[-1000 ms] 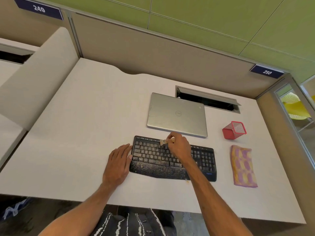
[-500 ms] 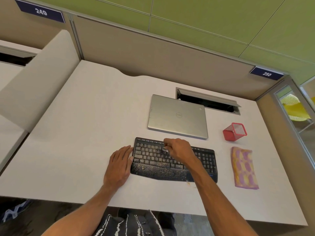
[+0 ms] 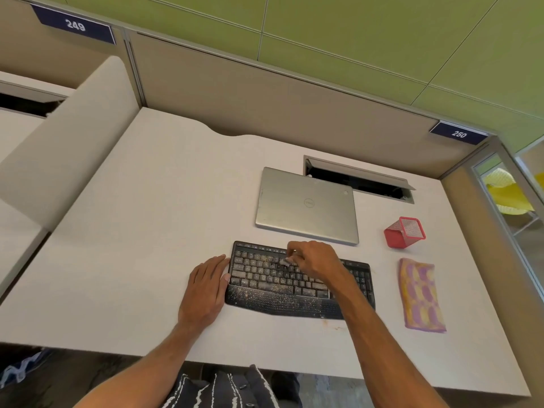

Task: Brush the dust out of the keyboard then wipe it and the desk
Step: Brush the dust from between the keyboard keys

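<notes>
I see the black, gently curved keyboard (image 3: 265, 278) lying near the front edge of the pale grey tabletop (image 3: 141, 237), a little right of centre, its keys and palm rest speckled with light dust. My view has the right hand (image 3: 316, 260) hovering over the far middle rows of keys, its fingers (image 3: 294, 248) curled down and pinching a small pale brush (image 3: 285, 262); only the brush's tip shows under the fingertips, touching the keys. The left hand (image 3: 206, 290) lies flat on the tabletop just left of the keyboard, fingers straight and together, their tips against the keyboard's left edge. Just beyond the keyboard lies a closed silver laptop (image 3: 306, 204), and beyond its far right corner a rectangular cable opening (image 3: 359, 182) is cut into the tabletop with its flap raised. To the right of the keyboard, apart from it, a folded cloth with a pink, yellow and purple pattern (image 3: 421, 295) lies flat, and farther back a red mesh pen cup (image 3: 404, 232) stands; I cannot tell whether it is upright or tipped. Beige partition panels (image 3: 265, 92) wall in the far side and both sides, with green wall panels (image 3: 382, 39) above. Dark blue number plates read 249 (image 3: 75, 25) at far left and 250 (image 3: 458, 134) at far right. I count one keyboard, one brush, one cloth, one laptop, one pen cup, two number plates and two hands.
</notes>
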### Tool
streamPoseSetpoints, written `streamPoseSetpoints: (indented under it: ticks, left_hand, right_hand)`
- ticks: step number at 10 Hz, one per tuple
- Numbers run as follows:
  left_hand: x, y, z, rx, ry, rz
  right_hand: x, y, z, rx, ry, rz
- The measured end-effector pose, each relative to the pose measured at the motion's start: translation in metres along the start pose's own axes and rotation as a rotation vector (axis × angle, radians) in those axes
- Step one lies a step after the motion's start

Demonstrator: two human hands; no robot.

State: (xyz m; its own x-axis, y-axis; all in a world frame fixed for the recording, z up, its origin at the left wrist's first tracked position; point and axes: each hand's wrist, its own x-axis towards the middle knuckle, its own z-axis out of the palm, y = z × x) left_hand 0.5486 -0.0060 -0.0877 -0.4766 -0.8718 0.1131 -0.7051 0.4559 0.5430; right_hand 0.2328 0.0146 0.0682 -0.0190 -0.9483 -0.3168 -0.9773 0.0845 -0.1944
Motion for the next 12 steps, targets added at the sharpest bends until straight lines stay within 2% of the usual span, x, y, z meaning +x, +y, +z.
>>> streamPoseSetpoints:
  ticks: [1,3,5,6,7,8,9,10,12]
  left_hand:
    - [0.000,-0.001,0.001,-0.006,-0.002,-0.001]
    - [0.000,-0.002,0.002,0.000,-0.007,-0.002]
    - [0.000,-0.003,0.003,0.000,-0.007,-0.007]
    - [-0.001,-0.003,0.004,0.003,-0.011,-0.007]
    - [-0.001,-0.003,0.003,0.001,-0.010,-0.011]
    - [0.001,0.000,0.001,-0.005,-0.006,-0.017]
    - [0.000,-0.001,0.001,-0.006,-0.012,-0.019]
    - [0.000,-0.001,0.002,-0.011,-0.016,-0.023]
    - [0.000,-0.002,0.003,-0.002,-0.016,-0.022]
  right_hand:
    - [0.003,-0.011,0.002,0.034,-0.037,-0.037]
    - [0.005,-0.032,0.004,0.071,0.018,-0.081]
    - [0.001,-0.026,0.009,0.270,0.251,0.175]
    - [0.002,-0.031,0.017,0.265,0.289,0.222]
    - [0.004,-0.034,0.024,0.276,0.274,0.258]
    - [0.005,-0.035,0.020,0.238,0.174,0.261]
    - [0.006,-0.035,0.010,0.245,0.176,0.277]
    - [0.005,-0.036,0.007,0.276,0.268,0.300]
    - [0.006,-0.039,0.013,0.285,0.131,0.281]
